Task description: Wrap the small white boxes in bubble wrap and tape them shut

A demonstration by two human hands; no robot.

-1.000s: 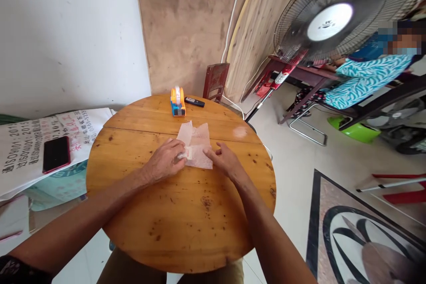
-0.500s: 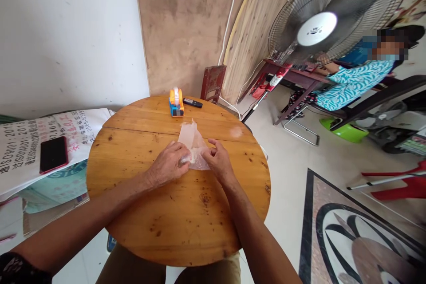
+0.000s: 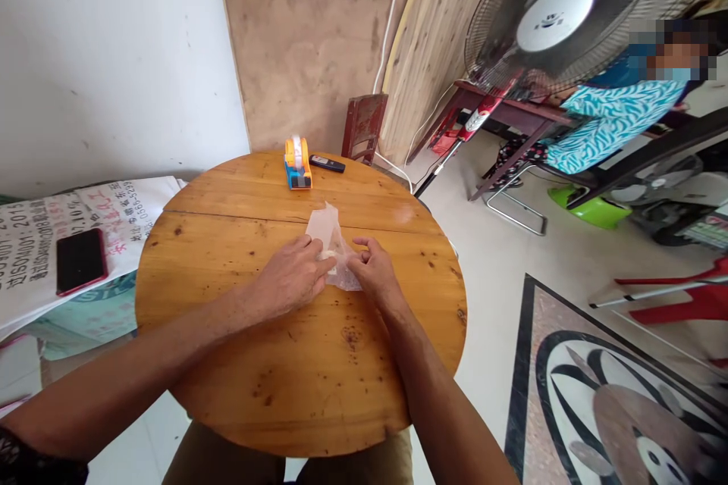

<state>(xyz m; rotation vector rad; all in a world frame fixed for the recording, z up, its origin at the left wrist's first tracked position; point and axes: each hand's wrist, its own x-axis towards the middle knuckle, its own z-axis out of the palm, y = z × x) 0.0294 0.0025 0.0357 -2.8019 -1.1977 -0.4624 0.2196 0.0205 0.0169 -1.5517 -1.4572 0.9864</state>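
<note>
Thin, translucent white sheet (image 3: 341,248): middle of the round, varnished wooden table (image 3: 318,386).
My left hand (image 3: 296,269): fingers loosely curled over its left side; grip hidden.
My right hand (image 3: 372,273): thumb at its right edge, forefinger apart; can't tell if pinching.
Fold: seemingly underway; calls for steady left-side pressure.

The sheet (image 3: 324,224) between the left grip (image 3: 296,271) and the right grip (image 3: 374,273) is thin, wrinkled and translucent; whether paper or plastic cannot be told. The counter (image 3: 307,371) beneath both grips is smooth, glossy, knotted wood. Beyond the grips, the tape dispenser (image 3: 293,179) looks like smooth plastic.
</note>
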